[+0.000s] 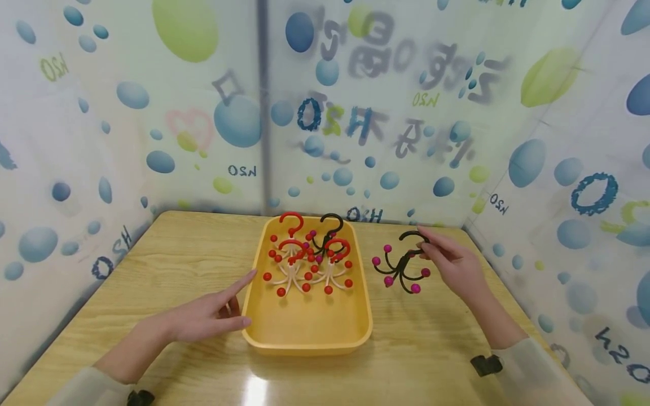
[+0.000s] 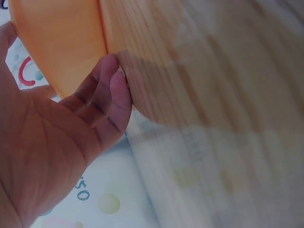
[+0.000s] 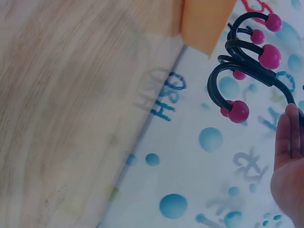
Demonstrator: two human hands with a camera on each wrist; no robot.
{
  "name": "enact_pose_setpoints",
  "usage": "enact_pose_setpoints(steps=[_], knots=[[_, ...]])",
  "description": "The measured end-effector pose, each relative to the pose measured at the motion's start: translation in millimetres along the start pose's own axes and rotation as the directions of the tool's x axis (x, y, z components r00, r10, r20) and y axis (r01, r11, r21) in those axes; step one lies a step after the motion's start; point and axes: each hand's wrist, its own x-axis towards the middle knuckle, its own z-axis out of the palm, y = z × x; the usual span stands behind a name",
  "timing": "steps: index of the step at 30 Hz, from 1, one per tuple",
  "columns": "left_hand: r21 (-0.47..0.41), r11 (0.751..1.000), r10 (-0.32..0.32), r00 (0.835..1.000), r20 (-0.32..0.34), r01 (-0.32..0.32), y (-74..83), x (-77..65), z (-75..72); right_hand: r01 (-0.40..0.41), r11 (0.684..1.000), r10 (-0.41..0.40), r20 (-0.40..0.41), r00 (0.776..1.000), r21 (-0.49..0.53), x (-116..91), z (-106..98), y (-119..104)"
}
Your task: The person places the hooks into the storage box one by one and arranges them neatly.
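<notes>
My right hand (image 1: 454, 262) pinches the curved top of a black multi-prong hook (image 1: 403, 264) with pink ball tips. The hook hangs over the table to the right of a yellow plastic tray (image 1: 307, 348), its prongs curling upward. In the right wrist view the fingertips press on the hook's (image 3: 256, 71) black stem end. At the tray's left wall, my left hand (image 1: 198, 316) touches the side with a straight index finger and thumb, the other fingers loosely bent. Red-topped hooks (image 1: 291, 275) with white prongs and red balls lie in the tray, beside another black hook (image 1: 326, 245).
The wooden table (image 1: 193, 254) meets a patterned curtain (image 1: 365, 158) at the back and sides. Inside the tray, the hooks are grouped toward its far half, and the near half shows bare yellow floor.
</notes>
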Motion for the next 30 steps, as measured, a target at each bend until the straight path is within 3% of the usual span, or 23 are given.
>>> enact_pose_setpoints(steps=[8,19,30], knots=[[-0.006,1.0,-0.005,1.0,0.008,0.005,0.2,-0.3,-1.0,0.144,0.989,-0.144,0.01,0.99,-0.027,-13.0,9.1,-36.8],[-0.011,1.0,0.015,1.0,0.007,-0.015,0.7,0.0,-1.2,0.322,0.944,-0.329,0.116,0.937,0.076,-15.3,46.4,-75.6],[-0.004,1.0,0.011,1.0,0.003,-0.011,0.1,0.1,-0.4,0.337,0.935,-0.354,0.236,0.905,0.112,-7.1,99.7,-79.8]])
